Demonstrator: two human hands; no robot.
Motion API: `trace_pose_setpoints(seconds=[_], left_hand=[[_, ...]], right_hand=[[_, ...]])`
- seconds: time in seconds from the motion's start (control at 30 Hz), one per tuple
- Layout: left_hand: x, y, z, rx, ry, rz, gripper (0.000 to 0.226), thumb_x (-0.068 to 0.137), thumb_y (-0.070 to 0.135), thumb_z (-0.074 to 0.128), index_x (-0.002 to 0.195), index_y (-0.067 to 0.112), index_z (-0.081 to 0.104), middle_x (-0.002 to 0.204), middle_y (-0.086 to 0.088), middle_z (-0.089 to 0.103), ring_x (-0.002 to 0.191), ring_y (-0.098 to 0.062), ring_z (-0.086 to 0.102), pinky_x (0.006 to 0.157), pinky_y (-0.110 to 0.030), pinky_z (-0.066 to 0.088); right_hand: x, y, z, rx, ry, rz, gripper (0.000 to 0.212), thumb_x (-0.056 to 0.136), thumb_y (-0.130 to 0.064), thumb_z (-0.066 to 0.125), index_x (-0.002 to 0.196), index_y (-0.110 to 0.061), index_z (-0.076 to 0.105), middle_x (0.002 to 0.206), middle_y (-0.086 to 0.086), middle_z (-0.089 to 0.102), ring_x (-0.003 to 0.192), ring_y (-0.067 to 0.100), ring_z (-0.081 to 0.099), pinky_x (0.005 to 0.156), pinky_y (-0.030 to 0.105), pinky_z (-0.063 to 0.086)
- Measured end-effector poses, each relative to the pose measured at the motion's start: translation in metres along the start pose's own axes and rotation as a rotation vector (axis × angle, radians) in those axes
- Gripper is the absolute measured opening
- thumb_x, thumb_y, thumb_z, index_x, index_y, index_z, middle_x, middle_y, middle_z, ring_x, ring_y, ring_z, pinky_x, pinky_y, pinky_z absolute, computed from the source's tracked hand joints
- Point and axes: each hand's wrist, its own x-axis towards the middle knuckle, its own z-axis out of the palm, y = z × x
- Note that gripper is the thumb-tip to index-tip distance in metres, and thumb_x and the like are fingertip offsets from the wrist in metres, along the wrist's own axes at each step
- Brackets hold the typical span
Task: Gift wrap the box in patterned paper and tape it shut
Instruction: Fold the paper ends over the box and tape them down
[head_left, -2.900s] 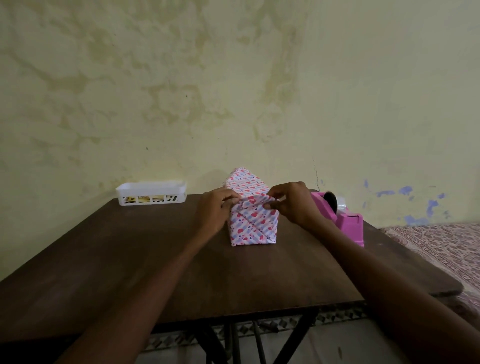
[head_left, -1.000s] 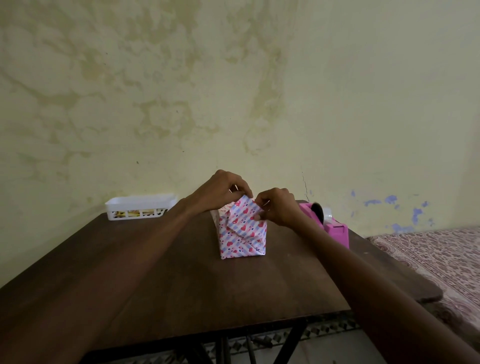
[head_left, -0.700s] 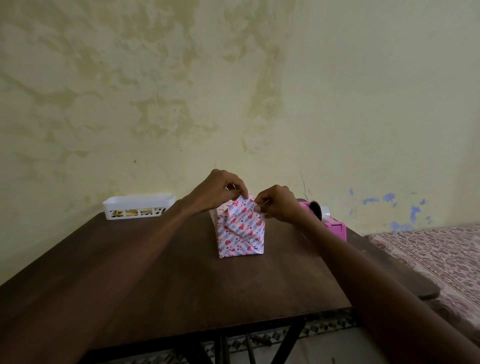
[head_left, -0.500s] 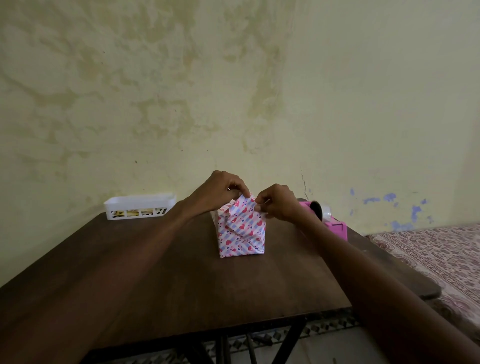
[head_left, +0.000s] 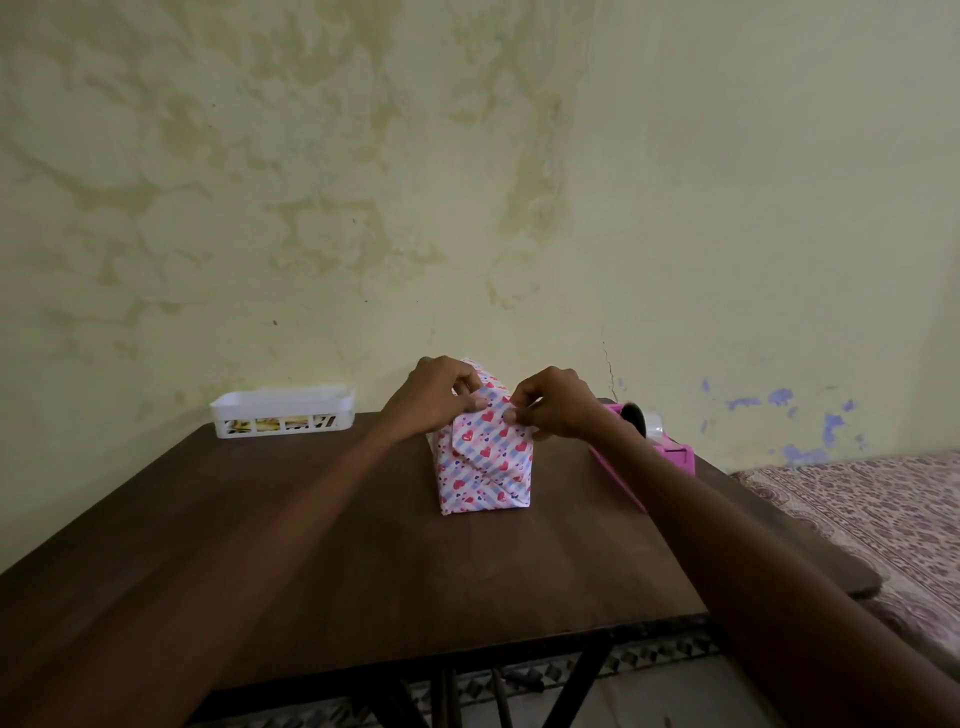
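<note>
The box (head_left: 485, 467), covered in white paper with red hearts and blue stripes, stands on the dark wooden table (head_left: 363, 561) with its near end facing me. The end flaps are folded into triangles. My left hand (head_left: 434, 397) pinches the top left of the raised end flap. My right hand (head_left: 553, 410) pinches the same flap at its top right corner. Both hands sit at the box's upper near edge. A pink tape dispenser (head_left: 660, 447) with a clear roll stands just right of the box, partly hidden by my right forearm.
A white slotted plastic basket (head_left: 283, 413) sits at the table's far left by the stained wall. A patterned bed cover (head_left: 883, 525) lies to the right of the table. The table's front edge and black legs show below.
My left hand moved from the box's side up to its top edge. Both hands now pinch the end flap higher, and the flap is folded closer against the box end.
</note>
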Motion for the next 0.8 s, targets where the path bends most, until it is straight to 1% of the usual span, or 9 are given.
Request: trace_pose_setpoints(seconds=[0.1,0.17,0.23,0.3,0.37,0.47,0.53,0.63,0.8], left_hand=[[0.001,-0.001,0.004,-0.021,0.044,-0.027,0.023,0.082,0.024,0.075,0.099,0.01,0.071,0.101,-0.007,0.071,0.086,-0.015,0.063,0.07,-0.021,0.043],[0.0,-0.002,0.007,-0.059,0.077,-0.068,0.024,0.082,0.026,0.074,0.101,0.012,0.067,0.101,-0.002,0.069,0.088,-0.016,0.064,0.068,-0.02,0.046],[-0.003,-0.002,0.007,-0.093,0.123,-0.11,0.027,0.082,0.026,0.075,0.101,0.015,0.058,0.097,0.003,0.063,0.086,-0.014,0.062,0.066,-0.019,0.049],[-0.006,-0.004,0.007,-0.094,0.172,-0.113,0.03,0.081,0.026,0.076,0.097,0.017,0.053,0.095,0.004,0.063,0.083,-0.013,0.062,0.068,-0.024,0.054],[-0.011,-0.007,0.009,-0.068,0.183,-0.111,0.027,0.08,0.027,0.076,0.093,0.015,0.056,0.094,0.0,0.066,0.082,-0.015,0.063,0.073,-0.028,0.056],[-0.014,-0.009,0.012,-0.066,0.183,-0.147,0.022,0.081,0.026,0.076,0.091,0.012,0.063,0.094,-0.004,0.069,0.082,-0.017,0.064,0.075,-0.028,0.054],[-0.015,-0.01,0.013,-0.084,0.216,-0.175,0.02,0.081,0.025,0.075,0.091,0.011,0.067,0.093,-0.006,0.07,0.078,-0.017,0.064,0.074,-0.029,0.055],[-0.014,-0.011,0.015,-0.125,0.255,-0.21,0.018,0.082,0.026,0.075,0.09,0.011,0.068,0.092,-0.006,0.071,0.072,-0.016,0.064,0.071,-0.029,0.056],[-0.014,-0.011,0.018,-0.166,0.285,-0.242,0.016,0.083,0.026,0.074,0.088,0.012,0.069,0.09,-0.005,0.071,0.071,-0.016,0.065,0.072,-0.031,0.058]], right_hand=[[0.0,-0.004,-0.001,-0.047,-0.011,-0.009,0.019,0.081,-0.029,0.079,0.084,-0.014,0.069,0.089,0.001,0.072,0.067,0.013,0.071,0.056,0.014,0.053],[0.003,-0.004,0.0,-0.059,0.003,0.0,0.016,0.083,-0.028,0.077,0.084,-0.014,0.069,0.092,0.003,0.073,0.064,0.013,0.071,0.058,0.016,0.054],[0.004,-0.004,0.001,-0.05,0.014,0.021,0.014,0.085,-0.026,0.075,0.084,-0.014,0.069,0.093,0.004,0.073,0.056,0.007,0.068,0.055,0.015,0.052],[0.005,-0.004,0.003,-0.058,0.022,0.033,0.013,0.087,-0.026,0.073,0.084,-0.014,0.07,0.092,0.004,0.074,0.052,0.005,0.066,0.053,0.012,0.048],[0.007,-0.005,0.004,-0.074,0.035,0.04,0.012,0.087,-0.027,0.073,0.085,-0.015,0.07,0.09,0.003,0.074,0.051,0.004,0.065,0.052,0.011,0.045],[0.007,-0.006,0.005,-0.105,0.039,0.043,0.01,0.089,-0.026,0.071,0.084,-0.018,0.07,0.089,0.001,0.074,0.046,0.0,0.062,0.049,0.009,0.041],[0.007,-0.008,0.005,-0.113,0.039,0.047,0.01,0.09,-0.026,0.071,0.085,-0.017,0.071,0.088,0.001,0.074,0.047,0.001,0.063,0.05,0.009,0.042],[0.007,-0.009,0.004,-0.111,0.04,0.054,0.009,0.09,-0.024,0.071,0.086,-0.015,0.072,0.088,0.002,0.074,0.056,0.008,0.068,0.055,0.012,0.049],[0.007,-0.009,0.003,-0.11,0.033,0.055,0.008,0.09,-0.022,0.07,0.085,-0.016,0.071,0.088,0.003,0.073,0.053,0.006,0.066,0.051,0.011,0.047]])
